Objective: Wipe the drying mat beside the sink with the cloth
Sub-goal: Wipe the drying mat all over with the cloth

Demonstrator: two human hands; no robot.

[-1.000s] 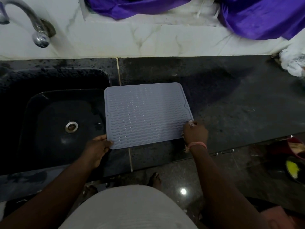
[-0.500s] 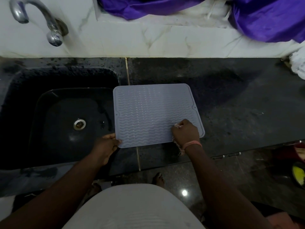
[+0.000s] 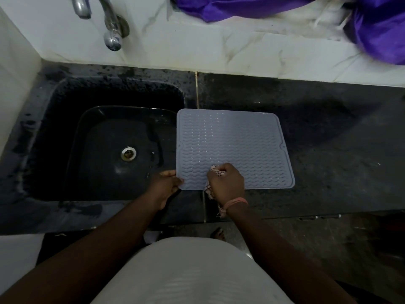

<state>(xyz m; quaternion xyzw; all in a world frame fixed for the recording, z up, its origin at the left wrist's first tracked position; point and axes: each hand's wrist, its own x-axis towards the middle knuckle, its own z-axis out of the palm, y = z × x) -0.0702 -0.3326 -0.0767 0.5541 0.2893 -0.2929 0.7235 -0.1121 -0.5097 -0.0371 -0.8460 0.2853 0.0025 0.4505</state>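
R hand (image 3: pixel 226 183) sits on the near-left part of the drying mat (image 3: pixel 234 141), grip clamped on a bunched cloth (image 3: pixel 215 171) pressed to the mat; a bit of cloth hangs past the near edge. L hand (image 3: pixel 164 187) pinches the mat's near-left corner, thumb on top. Mat lies flat on the dark worktop (image 3: pixel 328 150), just right of the black sink (image 3: pixel 105 150). Beyond: tap (image 3: pixel 111 29) on marble wall, purple fabric (image 3: pixel 377 29) far right.
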